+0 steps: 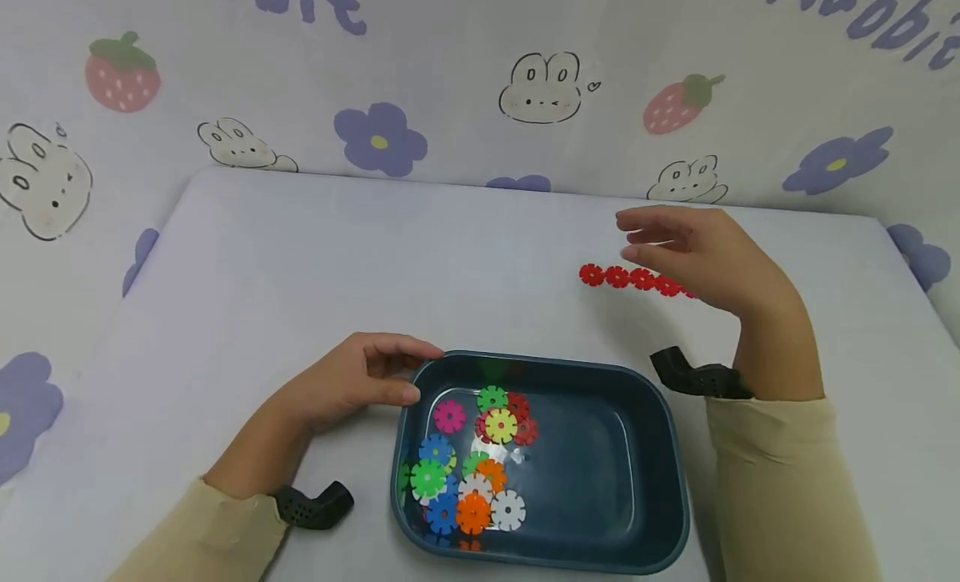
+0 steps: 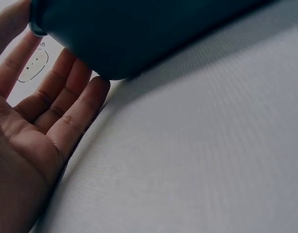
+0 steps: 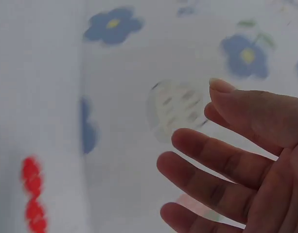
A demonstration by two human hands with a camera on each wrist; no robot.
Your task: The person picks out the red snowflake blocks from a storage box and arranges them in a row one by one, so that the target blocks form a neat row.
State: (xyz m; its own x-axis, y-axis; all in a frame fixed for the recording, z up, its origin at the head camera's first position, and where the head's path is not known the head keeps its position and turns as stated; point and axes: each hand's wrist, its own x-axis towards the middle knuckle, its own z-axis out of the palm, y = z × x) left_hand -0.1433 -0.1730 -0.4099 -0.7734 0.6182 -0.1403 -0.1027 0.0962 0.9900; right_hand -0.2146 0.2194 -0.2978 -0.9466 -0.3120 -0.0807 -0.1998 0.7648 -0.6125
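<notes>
At its upper-left corner, a dark teal tray (image 1: 577,465) is gripped by my left hand (image 1: 352,378), the thumb over the rim and the other fingers along the outside. In the left wrist view some fingers (image 2: 90,97) touch the wall of the tray (image 2: 139,34). My right hand (image 1: 697,253) hovers over a row of red snowflake discs (image 1: 617,276) and holds nothing. Its fingers (image 3: 207,155) are loosely extended in the right wrist view, apart from the blurred red discs (image 3: 33,179). Part of the row is hidden behind this hand.
Inside the tray, mostly in its left half, lie loose snowflake discs (image 1: 473,513) in green, blue, orange, white, yellow, pink and red. The white table (image 1: 360,257) meets a backdrop (image 1: 450,73) printed with rabbits, strawberries and flowers.
</notes>
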